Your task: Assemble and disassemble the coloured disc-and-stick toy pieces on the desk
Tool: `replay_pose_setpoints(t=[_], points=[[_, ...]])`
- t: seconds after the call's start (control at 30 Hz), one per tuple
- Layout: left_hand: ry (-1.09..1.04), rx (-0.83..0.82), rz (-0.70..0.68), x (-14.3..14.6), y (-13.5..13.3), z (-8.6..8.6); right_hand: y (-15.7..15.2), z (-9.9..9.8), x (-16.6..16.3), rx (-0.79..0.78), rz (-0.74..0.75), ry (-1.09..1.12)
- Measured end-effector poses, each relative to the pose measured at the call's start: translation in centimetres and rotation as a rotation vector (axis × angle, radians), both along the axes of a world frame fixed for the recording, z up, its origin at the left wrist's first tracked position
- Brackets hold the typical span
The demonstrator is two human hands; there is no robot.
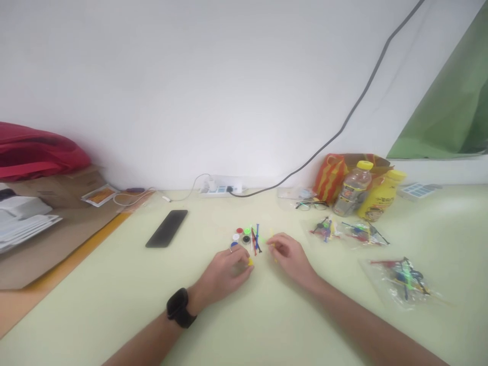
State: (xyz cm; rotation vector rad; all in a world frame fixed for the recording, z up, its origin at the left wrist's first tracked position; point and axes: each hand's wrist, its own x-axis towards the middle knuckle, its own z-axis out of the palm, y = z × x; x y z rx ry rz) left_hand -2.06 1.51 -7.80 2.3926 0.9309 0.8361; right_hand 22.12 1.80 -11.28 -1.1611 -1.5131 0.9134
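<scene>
My left hand (229,272), with a ring and a black watch at the wrist, is closed in a pinch on a small yellow piece (250,262). Its full shape is hidden by the fingers. Opposite it, my right hand (287,254) pinches a thin yellow stick (275,260), mostly covered by the fingertips. Between and beyond the hands lie small round pieces: a red disc (239,231), a green disc (247,231), a white disc (236,237), a black disc (246,239) and a blue disc (234,245). Beside them are several thin coloured sticks (257,239).
Clear bags of similar pieces (407,279) lie at right. Behind them stand a clear bottle (353,189), a yellow bottle (381,197) and glasses (311,205). At left are a phone (166,229) and cardboard (64,223). A power strip (221,189) sits by the wall.
</scene>
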Motion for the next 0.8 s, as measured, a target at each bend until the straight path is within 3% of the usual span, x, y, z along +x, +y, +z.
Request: replay_pose_setpoints(t=[0.13,0.33,0.67,0.8], points=[[0.074,0.118,0.052,-0.2,0.7,-0.2,0.6,-0.8,0.8,0.035,-0.071,-0.13],[0.151,0.283,0.071,-0.5,1.6,-0.2,-0.7,-0.1,0.2,0.137,0.017,-0.44],[0.218,0.219,0.161,-0.8,1.4,0.0,-1.8,0.9,0.2,0.154,0.18,-0.636],[0.31,0.143,0.235,-1.0,1.5,-0.7,-2.1,1.1,0.2,0.146,0.22,-0.698]])
